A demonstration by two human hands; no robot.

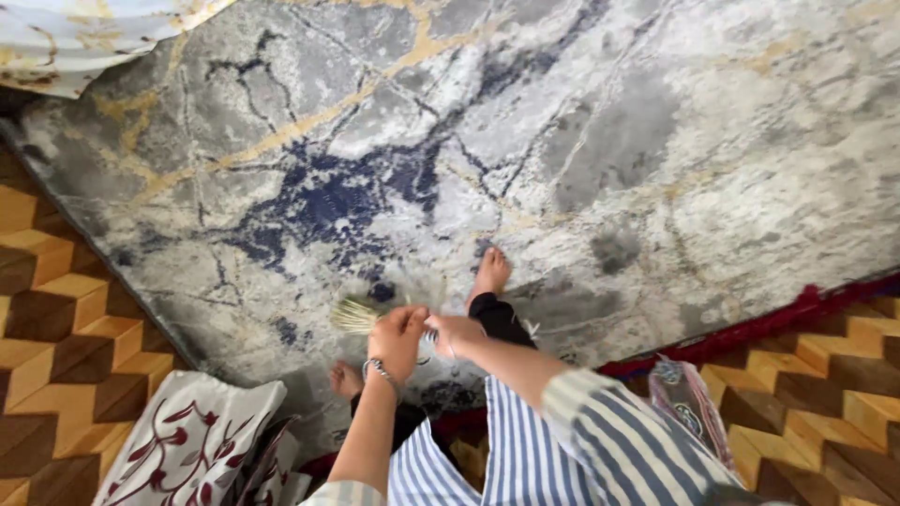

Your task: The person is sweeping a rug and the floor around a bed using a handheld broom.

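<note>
Both my hands meet low in the middle of the view, closed on a short straw hand broom (358,315) whose pale bristles stick out to the left. My left hand (397,338), with a bracelet at the wrist, grips it from the left. My right hand (454,333) grips the handle end beside it. The broom hovers just above a grey, blue and gold marbled rug (562,141). My bare feet (490,272) stand on the rug's near part. I wear blue-and-white striped sleeves.
A patterned brown wood floor (56,309) shows at left and lower right. A white cushion with red floral print (187,445) lies at lower left. A red rug edge (750,328) and a plastic bag (689,403) lie at lower right.
</note>
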